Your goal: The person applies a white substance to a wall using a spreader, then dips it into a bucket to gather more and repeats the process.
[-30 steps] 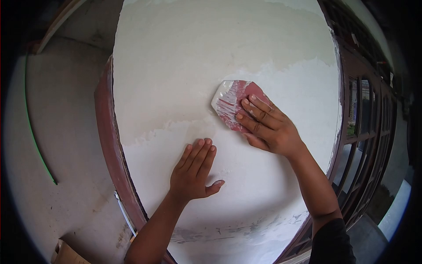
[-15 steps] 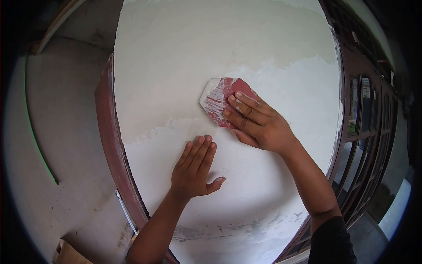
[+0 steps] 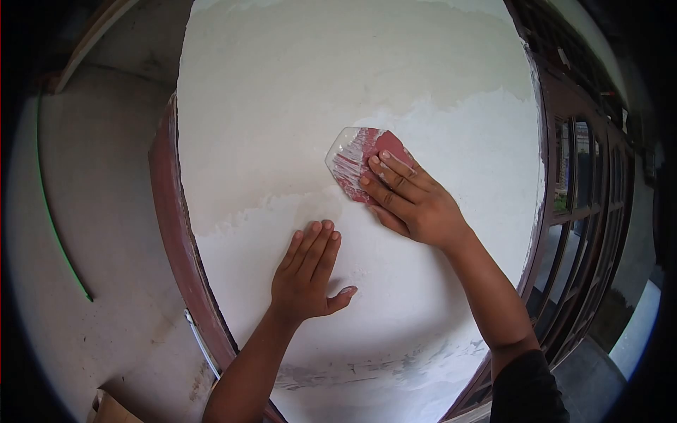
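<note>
Seemingly smoothing the wall (image 3: 338,70), my spread right fingers (image 3: 386,197) pressed the scraper (image 3: 358,161) beneath them, needing even pressure next; left fingers (image 3: 327,258) lay together.

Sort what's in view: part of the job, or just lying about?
Job:
- scraper, smeared white
- right hand, holding it
- left hand, open
- white wall, patchily coated

Apparently just about:
- green line
- pale rod
- cardboard, lower left
</note>
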### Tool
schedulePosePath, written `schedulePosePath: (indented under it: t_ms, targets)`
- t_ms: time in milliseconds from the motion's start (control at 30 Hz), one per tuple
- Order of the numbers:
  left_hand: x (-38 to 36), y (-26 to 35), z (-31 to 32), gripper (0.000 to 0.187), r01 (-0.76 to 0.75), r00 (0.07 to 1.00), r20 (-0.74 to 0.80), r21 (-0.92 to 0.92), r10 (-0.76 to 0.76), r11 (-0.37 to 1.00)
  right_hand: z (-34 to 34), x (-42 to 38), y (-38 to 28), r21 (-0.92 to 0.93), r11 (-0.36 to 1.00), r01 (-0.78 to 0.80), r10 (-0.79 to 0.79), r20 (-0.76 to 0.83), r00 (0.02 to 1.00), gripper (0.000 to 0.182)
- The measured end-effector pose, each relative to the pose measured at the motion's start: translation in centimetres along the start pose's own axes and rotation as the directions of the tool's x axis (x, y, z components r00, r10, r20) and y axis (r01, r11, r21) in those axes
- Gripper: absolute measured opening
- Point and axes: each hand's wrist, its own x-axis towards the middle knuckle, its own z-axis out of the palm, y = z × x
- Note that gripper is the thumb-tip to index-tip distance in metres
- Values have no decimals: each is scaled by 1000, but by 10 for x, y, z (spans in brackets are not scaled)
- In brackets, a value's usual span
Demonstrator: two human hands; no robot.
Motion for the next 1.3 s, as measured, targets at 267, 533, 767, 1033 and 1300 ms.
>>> schedulePosePath:
  t_ms: [267,533,767,1033,1300]
  targets:
    - [2,3,-2,78,-16,1000,10,-10,16,1000,-15,-30,1,-11,998,-57,57,12,998,43]
    - [0,0,-2,79,-5,1000,12,-14,6,1000,6,4,-3,-34,998,56,-57,-7,998,42]
    - [2,2,-1,78,-16,1000,-5,-5,16,1000,-35,-40,-4,-61,996,64,-63,26,998,41]
    - [1,2,1,76,-11,1000,-25,9,11,1000,-50,43,1,842,371,-393,839,-123,530,22]
    - [0,1,0,75,-7,1000,-22,0,7,1000,-29,67,28,801,80,-593,869,235,436,23]
